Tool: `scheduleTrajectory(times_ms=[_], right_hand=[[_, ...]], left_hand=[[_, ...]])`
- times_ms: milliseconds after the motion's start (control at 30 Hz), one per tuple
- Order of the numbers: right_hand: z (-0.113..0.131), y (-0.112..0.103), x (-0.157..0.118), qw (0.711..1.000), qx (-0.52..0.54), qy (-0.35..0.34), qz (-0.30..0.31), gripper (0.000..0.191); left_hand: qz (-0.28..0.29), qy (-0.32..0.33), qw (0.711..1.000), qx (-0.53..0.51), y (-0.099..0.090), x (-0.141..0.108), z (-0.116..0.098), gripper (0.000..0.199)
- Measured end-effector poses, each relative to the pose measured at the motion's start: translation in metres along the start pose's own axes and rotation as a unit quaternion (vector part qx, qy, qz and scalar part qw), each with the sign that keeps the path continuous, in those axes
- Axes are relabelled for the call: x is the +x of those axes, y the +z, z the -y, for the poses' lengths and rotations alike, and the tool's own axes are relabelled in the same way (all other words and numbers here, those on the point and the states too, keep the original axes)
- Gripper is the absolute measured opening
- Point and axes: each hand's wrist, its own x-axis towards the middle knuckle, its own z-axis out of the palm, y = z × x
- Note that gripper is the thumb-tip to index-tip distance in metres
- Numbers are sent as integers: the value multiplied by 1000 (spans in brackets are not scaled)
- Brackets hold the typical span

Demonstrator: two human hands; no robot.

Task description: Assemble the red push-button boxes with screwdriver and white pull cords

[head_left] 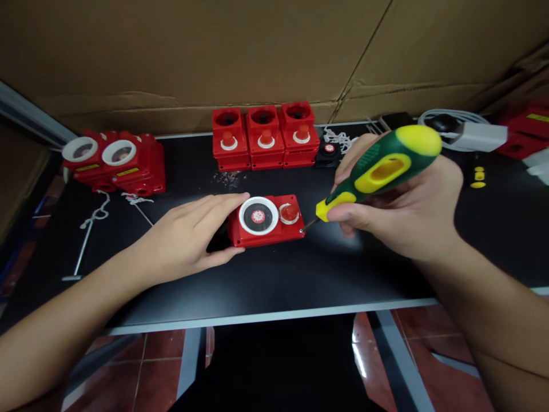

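Flat on the black table lies a red box (286, 230) with a white-ringed round black disc (258, 216) and a red knob (289, 213) on its face. My left hand (193, 232) grips its left end between thumb and fingers. A green and yellow screwdriver (380, 171) is held in my right hand (412, 200), tilted down to the left. Its tip meets a small screw (302, 230) at the box's near right corner. How deep the screw sits is too small to tell.
Three red boxes (266, 137) stand along the cardboard wall (193, 51). White-ringed red boxes (141, 171) sit at the left, near a metal T-handle rod (83, 254). To the right are a white adapter (480, 136) with cable and small yellow pieces (478, 177).
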Motion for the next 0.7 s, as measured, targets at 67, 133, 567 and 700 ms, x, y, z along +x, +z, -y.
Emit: scheduleTrajectory(times_ms=[67, 133, 567, 700], right_hand=[[1, 2, -2, 1000, -9, -3, -18, 42], [2, 4, -4, 1000, -1, -13, -25, 41], [10, 2, 4, 994, -7, -85, 73, 20], [6, -2, 1, 993, 1, -81, 91, 28]], left_hand=[[6, -2, 1000, -2, 0, 1, -1, 66], [8, -2, 1000, -7, 0, 1, -2, 66], [4, 5, 1000, -20, -2, 1, -1, 69], [3, 6, 1000, -8, -2, 1, 0, 69]])
